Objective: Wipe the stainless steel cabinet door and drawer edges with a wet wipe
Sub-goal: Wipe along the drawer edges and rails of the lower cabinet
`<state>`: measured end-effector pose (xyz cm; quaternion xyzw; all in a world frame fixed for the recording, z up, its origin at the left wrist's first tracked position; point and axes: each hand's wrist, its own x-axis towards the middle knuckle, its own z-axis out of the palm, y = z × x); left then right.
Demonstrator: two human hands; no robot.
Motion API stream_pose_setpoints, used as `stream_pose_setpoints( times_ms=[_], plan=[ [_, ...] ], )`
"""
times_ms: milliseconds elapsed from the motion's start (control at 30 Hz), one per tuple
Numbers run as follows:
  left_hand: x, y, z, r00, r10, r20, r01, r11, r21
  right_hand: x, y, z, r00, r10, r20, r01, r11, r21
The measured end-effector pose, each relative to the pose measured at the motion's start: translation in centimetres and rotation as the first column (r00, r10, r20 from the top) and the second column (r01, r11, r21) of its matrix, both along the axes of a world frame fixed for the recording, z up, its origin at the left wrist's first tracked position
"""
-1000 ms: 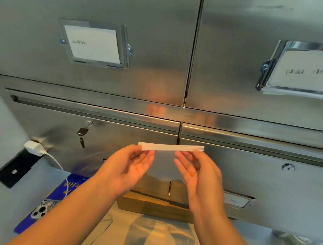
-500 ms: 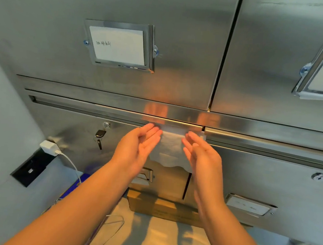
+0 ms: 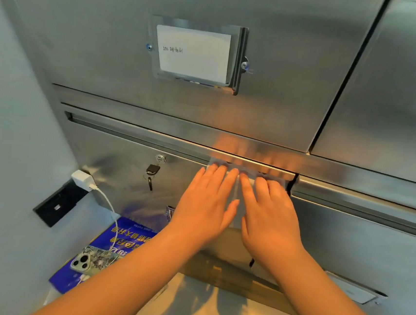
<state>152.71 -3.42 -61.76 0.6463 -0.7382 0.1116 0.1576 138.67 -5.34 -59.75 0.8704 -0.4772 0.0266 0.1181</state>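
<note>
Left: the drawer edge (image 3: pixel 128 130) is bare, and a key (image 3: pixel 152 171) hangs below it.
Right: a dark gap (image 3: pixel 291 187), then more bare edge.
Above: a label holder (image 3: pixel 195 54) sticks out.
Low left: a plug (image 3: pixel 81 178) and a cable (image 3: pixel 107 203).

The left hand (image 3: pixel 205 202) and right hand (image 3: pixel 270 214) are bare, with slim fingers and short, rounded nails (image 3: pixel 235 202). The left forearm (image 3: pixel 127 271) and right forearm (image 3: pixel 327 303) are bare down to the bottom edge of the view

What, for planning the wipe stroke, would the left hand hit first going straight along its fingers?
Probably the drawer's top edge, right ahead; the left hand lies flat on the wet wipe.
</note>
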Motion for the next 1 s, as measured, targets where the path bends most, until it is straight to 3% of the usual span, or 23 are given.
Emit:
stream_pose_setpoints(
  times_ms=[133,433,633,833,1000],
  plan=[
    [3.6,0.3,0.4,0.998,0.041,0.056,-0.040,0.999,-0.023,3.4,0.1,0.6,0.998,0.035,0.044,-0.036,0.999,0.019],
    [16.0,0.3,1.8,0.984,0.177,-0.005,-0.177,0.984,-0.002,15.5,-0.9,1.2,0.951,0.275,0.145,-0.276,0.961,-0.009],
    [23.2,1.0,2.0,0.940,0.330,0.089,-0.323,0.943,-0.084,22.9,-1.9,1.3,0.923,0.359,0.139,-0.363,0.932,0.003],
    [30.1,1.5,2.1,0.920,0.373,0.121,-0.378,0.925,0.025,29.6,-2.3,1.1,0.890,0.430,0.149,-0.431,0.902,-0.027],
    [33.1,1.3,1.4,0.919,0.381,0.104,-0.386,0.922,0.029,32.4,-2.2,1.1,0.888,0.439,0.137,-0.440,0.898,-0.026]
  ],
)
